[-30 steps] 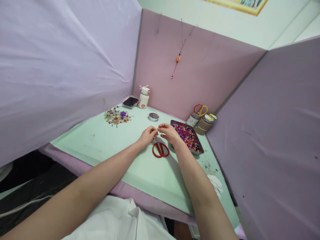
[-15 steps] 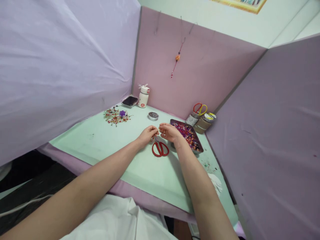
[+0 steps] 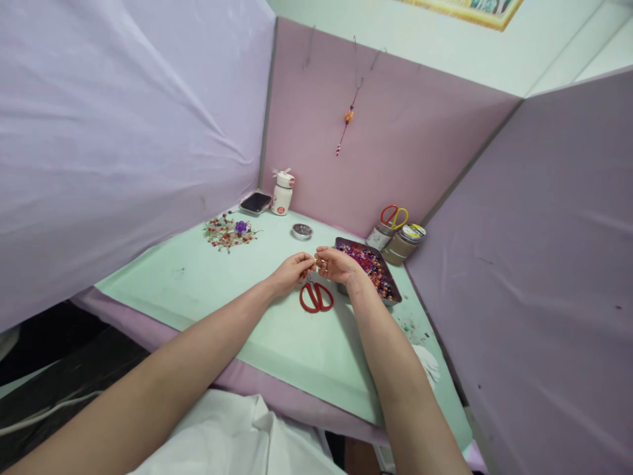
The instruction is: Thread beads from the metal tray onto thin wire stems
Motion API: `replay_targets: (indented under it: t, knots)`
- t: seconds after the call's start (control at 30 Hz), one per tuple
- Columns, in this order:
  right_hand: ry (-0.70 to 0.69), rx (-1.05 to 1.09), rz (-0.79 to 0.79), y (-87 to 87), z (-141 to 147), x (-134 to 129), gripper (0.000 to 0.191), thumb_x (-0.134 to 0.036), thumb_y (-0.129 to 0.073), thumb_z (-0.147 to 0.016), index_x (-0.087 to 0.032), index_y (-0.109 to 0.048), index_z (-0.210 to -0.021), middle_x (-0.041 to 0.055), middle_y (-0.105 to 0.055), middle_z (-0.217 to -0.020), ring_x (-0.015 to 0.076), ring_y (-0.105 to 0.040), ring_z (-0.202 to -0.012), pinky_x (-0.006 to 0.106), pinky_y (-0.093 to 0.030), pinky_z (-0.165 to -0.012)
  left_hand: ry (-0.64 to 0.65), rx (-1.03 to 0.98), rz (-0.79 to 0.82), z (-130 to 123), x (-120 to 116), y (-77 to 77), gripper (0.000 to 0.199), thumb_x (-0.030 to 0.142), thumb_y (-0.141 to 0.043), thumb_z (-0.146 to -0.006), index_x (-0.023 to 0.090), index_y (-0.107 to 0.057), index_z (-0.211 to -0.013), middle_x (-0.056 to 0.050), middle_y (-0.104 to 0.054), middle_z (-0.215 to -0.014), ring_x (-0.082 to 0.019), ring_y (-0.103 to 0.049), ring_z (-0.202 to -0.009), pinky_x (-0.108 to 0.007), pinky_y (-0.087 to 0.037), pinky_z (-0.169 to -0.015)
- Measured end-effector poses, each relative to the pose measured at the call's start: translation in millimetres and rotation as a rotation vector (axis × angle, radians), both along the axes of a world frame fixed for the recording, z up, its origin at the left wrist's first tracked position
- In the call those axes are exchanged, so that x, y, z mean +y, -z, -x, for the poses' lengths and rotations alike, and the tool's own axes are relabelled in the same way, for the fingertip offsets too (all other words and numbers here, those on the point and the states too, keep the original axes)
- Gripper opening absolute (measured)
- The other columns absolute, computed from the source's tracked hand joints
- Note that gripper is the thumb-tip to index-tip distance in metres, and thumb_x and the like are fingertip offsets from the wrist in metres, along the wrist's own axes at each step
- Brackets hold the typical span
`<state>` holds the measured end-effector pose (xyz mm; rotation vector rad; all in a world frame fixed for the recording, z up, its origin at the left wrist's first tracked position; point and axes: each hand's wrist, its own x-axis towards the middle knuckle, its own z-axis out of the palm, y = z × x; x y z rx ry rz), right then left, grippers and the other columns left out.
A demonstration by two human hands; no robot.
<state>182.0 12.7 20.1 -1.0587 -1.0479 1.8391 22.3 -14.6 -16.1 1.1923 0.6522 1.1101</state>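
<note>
My left hand (image 3: pixel 295 269) is pinched over the table, its fingertips closed on something too small to make out. Almost touching it, my right hand (image 3: pixel 336 264) has its thumb and fingers bent together round a tiny thing, perhaps a bead. Just below both hands lie scissors with red handles (image 3: pixel 316 297), their blades partly hidden by the fingers. Beside and partly behind my right hand is a dark tray (image 3: pixel 394 298) of purple, red and orange beads (image 3: pixel 368 264).
At the left are a heap of beaded strands (image 3: pixel 225 234) with a purple piece, a phone (image 3: pixel 256 202) and a white bottle (image 3: pixel 281 194). A small round tin (image 3: pixel 302 231) stands mid-back. Jars (image 3: pixel 403 245) stand right, a white glove (image 3: pixel 426 364) near the right edge. A beaded string (image 3: pixel 349 117) hangs behind.
The gap between my two hands has narrowed until the fingertips almost meet. The view has shifted slightly; the scissors and tray stay in place.
</note>
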Motion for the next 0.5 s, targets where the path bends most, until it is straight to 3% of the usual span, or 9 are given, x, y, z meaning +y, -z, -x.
replay_targets:
  t: [0.5]
  knots:
    - [-0.029, -0.026, -0.082, -0.5, 0.0, -0.7, 0.033, -0.017, -0.078, -0.06, -0.023, -0.056, -0.084, -0.0045, -0.063, -0.069, 0.0104, -0.058, -0.065, 0.024, -0.041, -0.062, 0.026, -0.045, 0.096, 1.8, 2.9, 2.5, 0.024, 0.035, -0.069, -0.072, 0.014, -0.057, -0.076, -0.001, -0.057, -0.072, -0.006, -0.044, -0.055, -0.022, -0.03, -0.052]
